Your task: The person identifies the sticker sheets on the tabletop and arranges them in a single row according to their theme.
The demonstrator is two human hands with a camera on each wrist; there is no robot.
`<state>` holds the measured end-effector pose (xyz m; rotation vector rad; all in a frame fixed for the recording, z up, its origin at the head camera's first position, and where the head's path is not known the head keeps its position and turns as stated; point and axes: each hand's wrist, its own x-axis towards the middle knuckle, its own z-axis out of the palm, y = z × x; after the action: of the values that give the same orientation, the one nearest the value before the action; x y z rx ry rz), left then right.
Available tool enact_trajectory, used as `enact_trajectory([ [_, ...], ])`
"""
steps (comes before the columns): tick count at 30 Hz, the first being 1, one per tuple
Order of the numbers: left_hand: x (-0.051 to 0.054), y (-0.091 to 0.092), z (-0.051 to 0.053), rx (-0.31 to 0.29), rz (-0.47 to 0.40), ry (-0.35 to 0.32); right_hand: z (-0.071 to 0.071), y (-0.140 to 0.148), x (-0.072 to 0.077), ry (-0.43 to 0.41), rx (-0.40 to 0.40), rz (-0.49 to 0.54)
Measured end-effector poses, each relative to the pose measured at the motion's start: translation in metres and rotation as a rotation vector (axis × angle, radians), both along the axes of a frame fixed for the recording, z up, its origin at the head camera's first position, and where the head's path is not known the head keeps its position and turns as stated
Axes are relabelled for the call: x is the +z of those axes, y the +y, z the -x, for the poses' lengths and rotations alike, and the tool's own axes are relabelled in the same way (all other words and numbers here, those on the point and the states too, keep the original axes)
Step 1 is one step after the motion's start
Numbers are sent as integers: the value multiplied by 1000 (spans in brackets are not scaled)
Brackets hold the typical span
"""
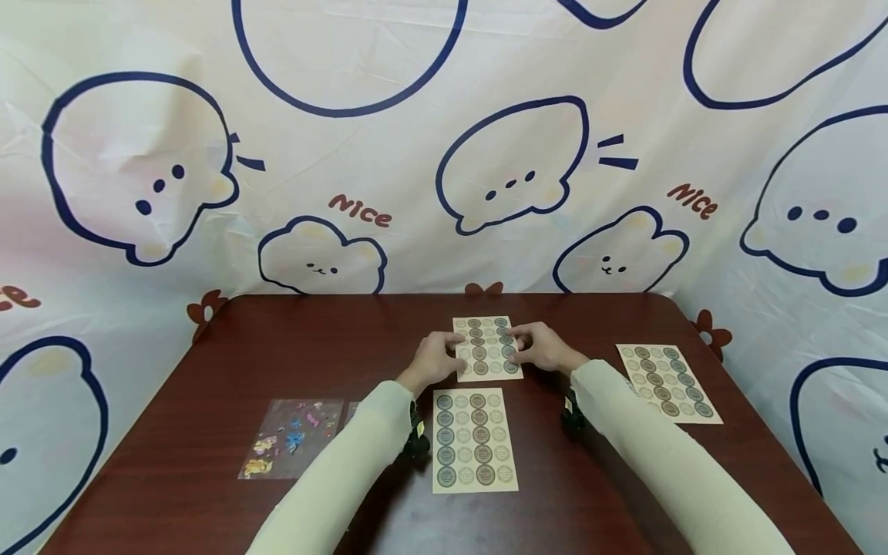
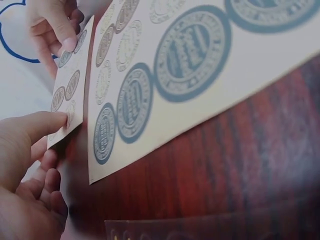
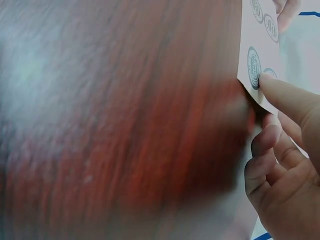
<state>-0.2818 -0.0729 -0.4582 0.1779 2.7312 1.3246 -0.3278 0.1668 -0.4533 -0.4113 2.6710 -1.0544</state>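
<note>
Far back on a brown table [image 1: 173,439], the left hand [image 1: 432,358] and right hand [image 1: 546,348] pinch a sheet of circles [image 1: 489,349] by its sides, with a second sheet [image 1: 475,439] closer in, a third sheet [image 1: 669,383] right and a clear bag [image 1: 312,451] left.

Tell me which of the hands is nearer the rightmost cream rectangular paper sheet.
Right. The right hand is left of that sheet; the left hand is farther left.

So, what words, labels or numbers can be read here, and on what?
"Nice": twice, in brown, on the cartoon-print cloth backdrop.
"e": end of a word cut off at the backdrop's left edge.
Round stickers on the paper sheets: circling lettering, too small or blurred to read.
</note>
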Motion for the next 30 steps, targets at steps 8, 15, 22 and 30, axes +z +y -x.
enact_trajectory([
  [8, 5, -3, -2, 31, -12, -15, -1, -4, 7, 10, 0, 15],
  [15, 9, -4, -4, 30, -20, 31, -4, -2, 12, 23, 6, 34],
  [22, 8, -7, -9, 37, -34, 47, -11, -1, 16, 30, 56, 94],
  [30, 13, -13, -15, 52, -52, 78, -17, -3, 22, 44, 116, 178],
])
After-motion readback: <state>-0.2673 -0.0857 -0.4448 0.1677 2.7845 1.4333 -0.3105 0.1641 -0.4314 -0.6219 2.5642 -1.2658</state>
